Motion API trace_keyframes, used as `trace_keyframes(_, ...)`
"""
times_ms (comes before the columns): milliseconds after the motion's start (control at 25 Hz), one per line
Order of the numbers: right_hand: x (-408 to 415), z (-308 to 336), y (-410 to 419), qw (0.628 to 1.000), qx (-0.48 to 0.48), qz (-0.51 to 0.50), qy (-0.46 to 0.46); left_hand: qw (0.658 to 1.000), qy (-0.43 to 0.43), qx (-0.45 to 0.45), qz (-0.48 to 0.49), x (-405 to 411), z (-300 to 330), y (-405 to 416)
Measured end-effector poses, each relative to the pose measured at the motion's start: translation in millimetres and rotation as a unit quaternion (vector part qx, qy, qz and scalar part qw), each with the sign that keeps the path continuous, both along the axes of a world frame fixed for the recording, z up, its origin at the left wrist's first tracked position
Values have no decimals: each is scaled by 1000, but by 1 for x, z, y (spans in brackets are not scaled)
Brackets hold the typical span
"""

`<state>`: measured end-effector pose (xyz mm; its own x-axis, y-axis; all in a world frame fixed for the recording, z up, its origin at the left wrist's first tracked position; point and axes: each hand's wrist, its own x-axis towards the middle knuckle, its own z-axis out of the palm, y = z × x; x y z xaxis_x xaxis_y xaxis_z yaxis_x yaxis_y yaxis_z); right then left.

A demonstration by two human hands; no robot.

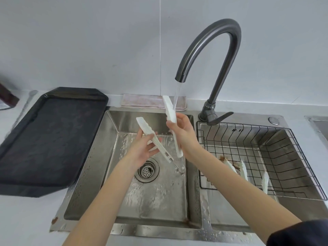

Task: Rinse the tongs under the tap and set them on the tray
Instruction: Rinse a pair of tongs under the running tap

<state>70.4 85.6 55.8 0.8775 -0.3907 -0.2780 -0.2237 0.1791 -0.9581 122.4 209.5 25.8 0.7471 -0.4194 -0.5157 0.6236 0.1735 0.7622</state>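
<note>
White plastic tongs (170, 110) are held over the left sink basin (110, 157), spread wide with both tips pointing up. My right hand (184, 134) grips the right arm of the tongs, whose tip sits in the water running from the dark grey tap (211, 45). The left arm of the tongs (147, 128) lies across the fingers of my left hand (142, 150). A black tray (46, 139) lies on the counter left of the sink.
A wire basket (284, 157) sits in the right basin with more white tongs (243, 169) inside. A pinkish cloth (142, 102) lies behind the sink. The drain strainer (147, 171) is under my left wrist. A dark object (7, 96) stands at the far left.
</note>
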Motion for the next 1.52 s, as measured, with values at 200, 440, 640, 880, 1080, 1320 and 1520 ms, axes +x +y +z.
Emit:
trace_keyframes(200, -9, -23, -5, 999, -22, -9, 36, 996, -57, 72, -16, 1, -12, 5)
trace_keyframes(440, -3, -81, -8, 983, 11, -18, 184, 983, -43, 179, -22, 5, -51, 11)
trace_keyframes(640, -2, -130, -5, 955, 36, -3, 296, 970, 14, 242, -28, -6, -92, 9)
trace_keyframes(880, -8, -162, 1, 916, 162, -19, 366, 941, 54, 327, -66, -13, -149, 2)
trace_keyframes(1080, -9, -178, 0, 894, 171, -7, 414, 942, 72, 311, -101, -20, -161, -2)
trace_keyframes(1320, -9, -179, -1, 890, 122, 39, 438, 936, 80, 310, -146, -26, -168, 1)
trace_keyframes(1520, -5, -173, 2, 895, -5, 118, 430, 910, 26, 356, -211, -19, -152, 2)
